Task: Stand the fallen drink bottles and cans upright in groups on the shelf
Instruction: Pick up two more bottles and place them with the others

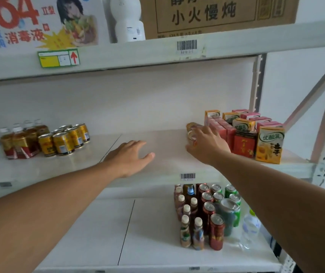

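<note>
Left hand (130, 155) flat, fingers relaxed, holding nothing, on middle shelf (163, 138); right hand (205, 143) curled over fallen cans (190, 129) beside juice cartons (244, 125), grip unclear; gold cans (64, 139) upright far left.

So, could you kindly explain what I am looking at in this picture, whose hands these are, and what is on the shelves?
There is no machine here: a person wears a camera on the head, so this single picture looks forward and down at their own arms. The left hand lies open above the bare middle shelf, holding nothing. The right hand reaches to some cans beside a block of drink cartons; whether it has a grip on one is hidden. At the left stand tea bottles and gold cans, upright in groups. The lower shelf carries more upright bottles and cans.
</note>
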Tool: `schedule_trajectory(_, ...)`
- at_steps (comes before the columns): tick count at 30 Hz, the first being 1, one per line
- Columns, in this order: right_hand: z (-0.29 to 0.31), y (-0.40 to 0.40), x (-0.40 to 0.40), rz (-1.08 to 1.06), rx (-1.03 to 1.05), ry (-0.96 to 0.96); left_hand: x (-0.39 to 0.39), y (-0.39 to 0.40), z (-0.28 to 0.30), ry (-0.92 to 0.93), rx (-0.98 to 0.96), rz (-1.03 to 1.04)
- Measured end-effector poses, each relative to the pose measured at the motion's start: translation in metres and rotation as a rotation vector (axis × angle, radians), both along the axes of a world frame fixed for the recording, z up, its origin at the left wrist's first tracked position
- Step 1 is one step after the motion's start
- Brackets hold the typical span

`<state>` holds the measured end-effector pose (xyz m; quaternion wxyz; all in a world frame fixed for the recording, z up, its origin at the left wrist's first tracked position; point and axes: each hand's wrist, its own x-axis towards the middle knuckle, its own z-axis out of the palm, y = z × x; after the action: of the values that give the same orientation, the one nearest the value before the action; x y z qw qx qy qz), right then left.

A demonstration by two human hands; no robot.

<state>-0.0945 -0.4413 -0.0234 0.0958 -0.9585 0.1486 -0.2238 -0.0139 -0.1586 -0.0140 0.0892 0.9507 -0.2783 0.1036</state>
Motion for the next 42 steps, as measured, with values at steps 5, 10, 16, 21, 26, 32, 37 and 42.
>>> schedule_trajectory(5, -0.013, -0.003, 0.021, -0.01, -0.029, -0.022, 0.015, 0.004, 0.005, 0.001, 0.005, 0.057)
schedule_trajectory(10, -0.019, -0.013, 0.033, -0.01, 0.037, 0.005, 0.03, -0.014, 0.0, 0.013, 0.004, 0.022)
schedule_trajectory(16, -0.027, -0.011, 0.029, -0.037, 0.032, -0.055, 0.063, -0.057, 0.0, 0.014, -0.029, -0.09)
schedule_trajectory(21, -0.037, -0.006, 0.025, -0.112, -0.036, -0.088, 0.104, -0.112, 0.009, 0.011, -0.024, -0.193)
schedule_trajectory(26, -0.043, -0.01, 0.026, -0.13, 0.027, -0.135, 0.151, -0.176, 0.014, 0.04, -0.109, -0.349)
schedule_trajectory(32, -0.044, -0.009, 0.027, -0.144, 0.009, -0.171, 0.172, -0.26, 0.012, 0.109, -0.068, -0.559)
schedule_trajectory(37, -0.042, -0.009, 0.024, -0.133, 0.009, -0.161, 0.174, -0.287, 0.007, 0.122, 0.044, -0.532)
schedule_trajectory(42, -0.041, -0.007, 0.023, -0.138, 0.011, -0.159, 0.179, -0.272, 0.005, 0.109, -0.16, -0.517)
